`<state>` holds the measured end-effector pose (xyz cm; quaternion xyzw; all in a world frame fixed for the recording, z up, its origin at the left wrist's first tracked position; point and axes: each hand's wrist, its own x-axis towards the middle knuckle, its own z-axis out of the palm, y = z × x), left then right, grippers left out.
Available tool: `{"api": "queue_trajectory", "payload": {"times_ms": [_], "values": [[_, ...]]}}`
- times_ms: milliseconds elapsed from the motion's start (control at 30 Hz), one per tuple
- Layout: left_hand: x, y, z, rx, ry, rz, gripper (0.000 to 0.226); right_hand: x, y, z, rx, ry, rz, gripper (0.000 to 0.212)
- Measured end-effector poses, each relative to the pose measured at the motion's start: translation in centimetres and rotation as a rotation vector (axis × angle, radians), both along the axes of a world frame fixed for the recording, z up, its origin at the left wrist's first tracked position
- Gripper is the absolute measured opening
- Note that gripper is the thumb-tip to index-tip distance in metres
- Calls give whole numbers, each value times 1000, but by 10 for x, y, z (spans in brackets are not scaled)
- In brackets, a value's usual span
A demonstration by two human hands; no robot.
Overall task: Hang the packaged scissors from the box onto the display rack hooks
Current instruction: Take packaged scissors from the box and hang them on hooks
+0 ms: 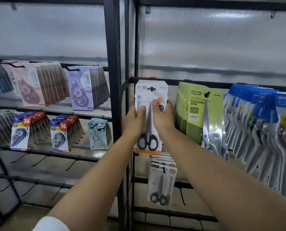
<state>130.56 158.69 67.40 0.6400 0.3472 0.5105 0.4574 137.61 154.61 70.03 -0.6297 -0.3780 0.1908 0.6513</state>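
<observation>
Both hands are grasping a white packaged scissors point(150, 117) upright against the display rack point(155, 80): left hand point(135, 119) holding its left edge, right hand point(162, 116) its right, thumbs pressing the front. Just above the grip, the hang hole seems to be meeting a hook point(151, 88). Right of the grip, green scissor packs point(204, 117) are hanging. If the hole is missing the hook, letting go risks dropping the pack.

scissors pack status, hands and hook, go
Both hands, left and right, gripping white scissors pack. Hang hole at hook, top rail. Green scissors packs close on right, not blocking.
</observation>
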Motion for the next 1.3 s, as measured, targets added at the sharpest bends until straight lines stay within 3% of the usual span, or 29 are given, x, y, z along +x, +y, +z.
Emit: {"api": "queue_trajectory", "payload": {"times_ms": [200, 267, 400, 533, 633, 733, 867, 967, 1067, 1133, 1233, 1300], "values": [[-2, -6, 0, 110, 185, 93, 38, -1, -3, 3, -91, -70, -69, 35], [-8, -13, -5, 176, 241, 75, 43, -7, -10, -2, -98, -106, -56, 47], [-24, -33, -14, 306, 438, 78, 70, -19, -33, -4, -229, -294, 55, 94], [-36, -54, -20, 408, 510, 78, 72, -21, -55, 1, -330, -450, 166, 104], [-32, -61, -17, 423, 499, 52, 65, -19, -70, 12, -394, -472, 211, 100], [-24, -69, -12, 437, 498, 58, 66, -14, -92, 23, -386, -595, 242, 83], [-8, -87, -2, 513, 464, 99, 62, 8, -125, 34, -20, -886, 32, 43], [7, -101, 10, 525, 445, 90, 61, 45, -132, 35, 135, -917, -124, 35], [26, -112, 18, 476, 392, 33, 61, 79, -133, 28, 113, -851, -187, 42], [39, -116, 22, 392, 303, 4, 66, 94, -132, 19, 19, -716, -169, 59], [56, -117, 20, 200, 173, -67, 78, 104, -126, 4, -115, -294, -11, 95], [63, -115, 12, 59, 131, -112, 70, 106, -123, -6, -178, -29, 100, 99]]}}
